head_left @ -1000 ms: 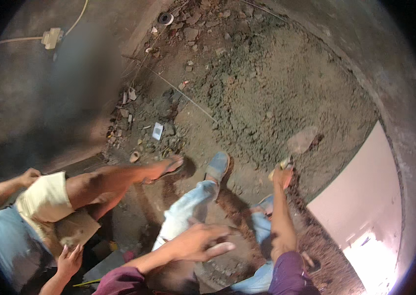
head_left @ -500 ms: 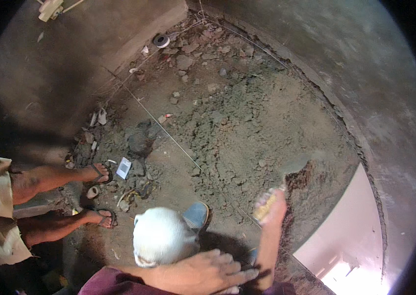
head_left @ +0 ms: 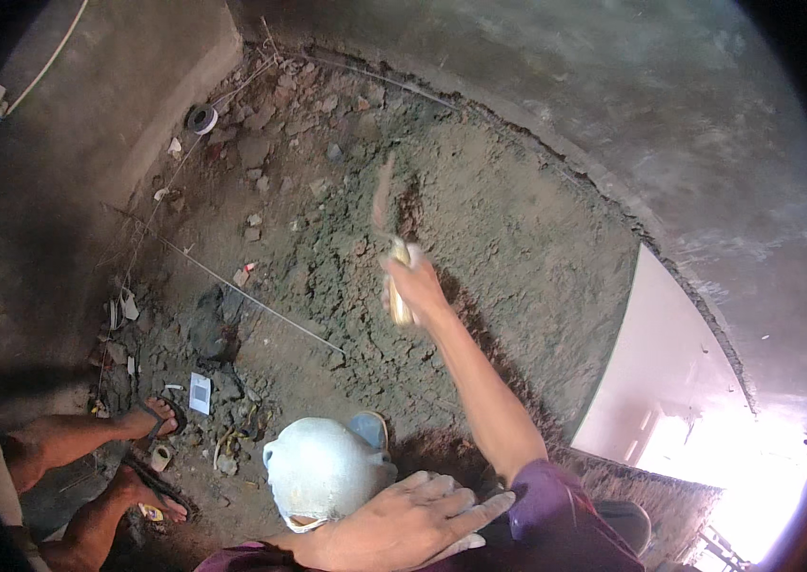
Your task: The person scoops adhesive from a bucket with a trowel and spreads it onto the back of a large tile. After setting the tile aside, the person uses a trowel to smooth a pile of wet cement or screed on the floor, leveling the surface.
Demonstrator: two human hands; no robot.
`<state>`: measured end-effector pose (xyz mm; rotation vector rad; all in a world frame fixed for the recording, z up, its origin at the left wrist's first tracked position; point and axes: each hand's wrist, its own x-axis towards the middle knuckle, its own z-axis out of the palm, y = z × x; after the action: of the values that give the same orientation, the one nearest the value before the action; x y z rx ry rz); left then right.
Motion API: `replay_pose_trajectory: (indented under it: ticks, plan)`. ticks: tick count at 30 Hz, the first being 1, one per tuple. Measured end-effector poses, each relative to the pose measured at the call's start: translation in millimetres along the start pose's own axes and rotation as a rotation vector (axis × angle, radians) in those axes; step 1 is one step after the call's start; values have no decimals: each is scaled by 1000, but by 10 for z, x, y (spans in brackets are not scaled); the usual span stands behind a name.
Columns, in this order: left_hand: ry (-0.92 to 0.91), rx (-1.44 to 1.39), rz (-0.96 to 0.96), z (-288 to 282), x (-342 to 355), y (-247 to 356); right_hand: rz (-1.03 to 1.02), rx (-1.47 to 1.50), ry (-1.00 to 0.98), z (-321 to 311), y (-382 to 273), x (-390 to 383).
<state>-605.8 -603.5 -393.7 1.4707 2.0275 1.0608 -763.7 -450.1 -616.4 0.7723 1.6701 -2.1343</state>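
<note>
Over a rough grey mortar bed, a trowel is held by the right hand, whose fingers are wrapped round the pale yellowish handle. The blade is pointed away toward the far corner and is blurred by motion; whether the mortar is touched by it cannot be told. Beside a raised knee in pale trousers, the left hand is held palm down, its fingers extended and slightly spread, the tips brought near the purple right sleeve. Beyond the knee, a blue shoe is partly hidden. To the right, a large pale tile is laid next to the mortar. On the left, a taut string is stretched above the rubble, and a white packet is seen near a co-worker's sandalled feet.
</note>
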Motion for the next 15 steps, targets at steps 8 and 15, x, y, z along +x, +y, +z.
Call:
replay_pose_trajectory:
  ticks: [8,15]
  plan:
    - [-15,-18,45,-27,23,-100,89,44,201,-296,141,435]
    - [-49,-8,115,101,-68,-173,120,219,431,-1590,478,-548]
